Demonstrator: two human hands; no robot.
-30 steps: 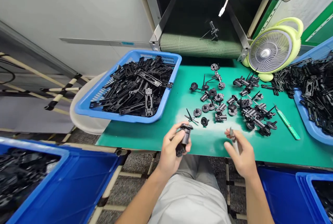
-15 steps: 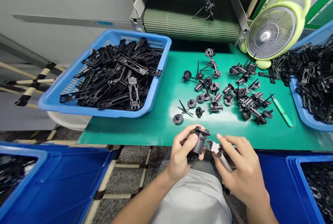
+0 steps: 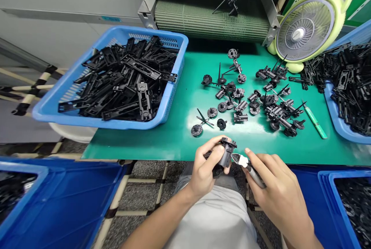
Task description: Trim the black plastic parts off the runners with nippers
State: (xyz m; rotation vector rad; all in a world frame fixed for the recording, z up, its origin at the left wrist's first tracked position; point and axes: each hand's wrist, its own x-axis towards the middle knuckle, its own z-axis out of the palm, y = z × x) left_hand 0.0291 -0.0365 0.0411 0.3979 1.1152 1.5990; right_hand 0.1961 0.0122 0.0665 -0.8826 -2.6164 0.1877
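My left hand point(image 3: 207, 170) is closed around a black plastic part point(image 3: 224, 155), held upright over the near edge of the green table point(image 3: 174, 137). My right hand point(image 3: 274, 191) grips small cutting pliers point(image 3: 246, 165), whose metal jaws touch the right side of the black part. Beyond my hands, several loose black plastic parts point(image 3: 249, 98) lie scattered on the green mat.
A blue basket point(image 3: 116, 81) piled with long black parts stands at the left, another blue basket point(image 3: 348, 98) at the right. A green fan point(image 3: 307, 29), a green-handled knife point(image 3: 315, 123) and a conveyor belt point(image 3: 211, 23) with one part are at the back. Blue bins point(image 3: 58, 199) sit below.
My right hand moved left and brought the pliers against the black part in my left hand. Both hands drew closer to my body, and the view tilted down.
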